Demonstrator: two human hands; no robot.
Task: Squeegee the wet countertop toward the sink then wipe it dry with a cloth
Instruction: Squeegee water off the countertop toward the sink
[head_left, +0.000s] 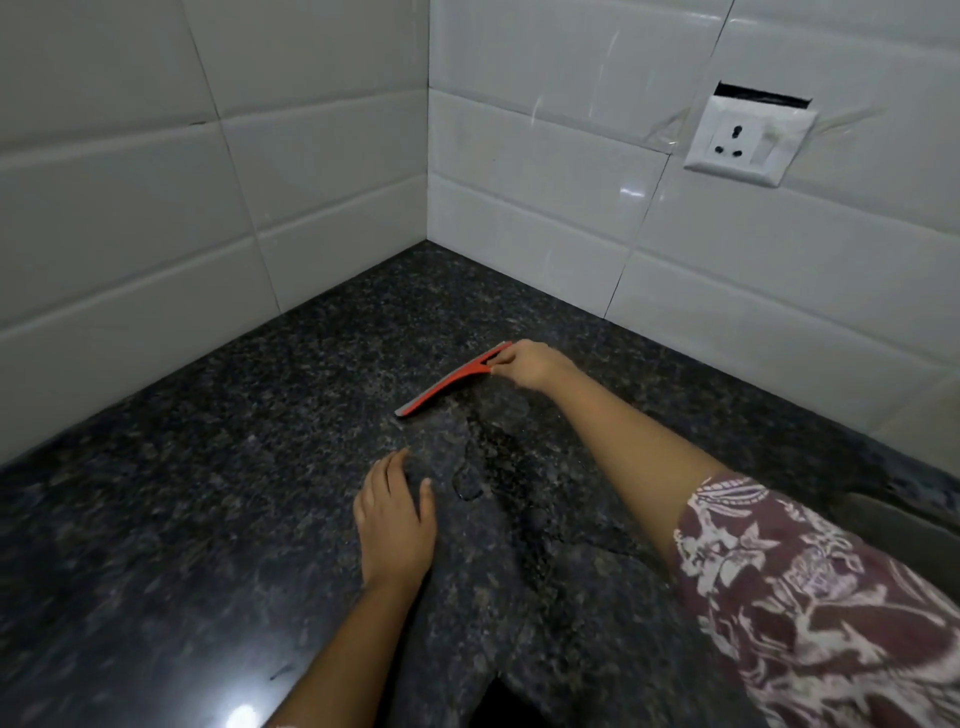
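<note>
A red squeegee (448, 383) with a grey rubber edge rests blade-down on the dark speckled granite countertop (218, 447), near the tiled corner. My right hand (530, 365) grips its handle at the far right end, arm stretched out. My left hand (396, 519) lies flat on the counter, fingers apart, holding nothing. A thin film and puddle of water (493, 467) spreads between the squeegee and my left hand. No cloth is in view.
White tiled walls (545, 218) meet in a corner behind the counter. A white wall socket with a switch (745, 140) sits on the right wall. A grey rim (904, 525), possibly the sink's edge, shows at the right behind my patterned sleeve.
</note>
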